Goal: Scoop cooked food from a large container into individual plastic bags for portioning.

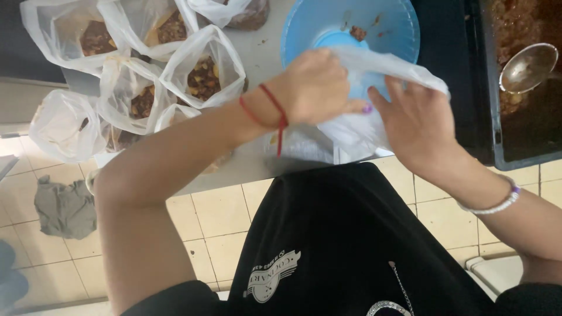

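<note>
Bagging stage: we are pinching a clear plastic bag [374, 93] open, left hand [313, 88] and right hand [413, 120] clamped on its rim over the blue bowl [351, 26], filled bags [202, 70] lying far left; spreading its mouth wider seems the next requirement.

- thin translucent white plastic bag [374, 99], pulled between both hands
- round light-blue plastic bowl [374, 23], brown food specks inside
- left wrist: red string bracelet [270, 111]
- right wrist: white bead bracelet [497, 205], one purple bead
- filled white plastic bags [202, 70]: brown and yellow food inside
- grey crumpled rag [64, 208] on beige floor tiles [222, 216]
- black shirt [351, 246], white print
</note>
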